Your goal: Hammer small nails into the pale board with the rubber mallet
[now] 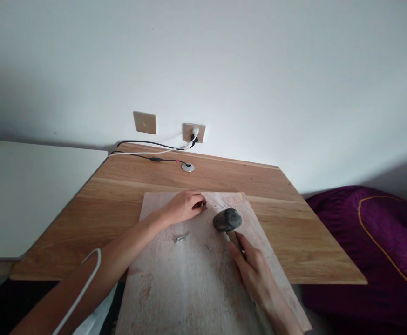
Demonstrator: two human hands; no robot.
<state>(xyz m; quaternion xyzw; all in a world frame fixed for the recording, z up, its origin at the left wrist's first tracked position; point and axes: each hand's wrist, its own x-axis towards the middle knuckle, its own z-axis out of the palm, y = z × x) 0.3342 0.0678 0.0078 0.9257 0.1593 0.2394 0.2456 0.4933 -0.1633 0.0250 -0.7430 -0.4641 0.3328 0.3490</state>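
Observation:
My right hand [250,265] is wrapped round the wooden handle of a mallet [227,219], whose dark, rounded head hangs over the board. Beyond the mallet head, my left hand [189,205] is closed in a pinch near the board's far edge. A thin nail [209,204] shows at its fingertips, partly hidden by the fingers. Just to the right, a couple more nails [222,206] stand in the pale wooden board [175,288]. Nearer to me lie a small heap of nails [181,238] and a single loose nail [207,247].
The board rests on a wooden desk [304,242] against a white wall. Cables [144,152] run to a wall socket [199,132], one through a round grommet [187,167]. A white table [39,195] adjoins on the left; purple fabric [346,223] lies right. A white cord [88,279] crosses my left forearm.

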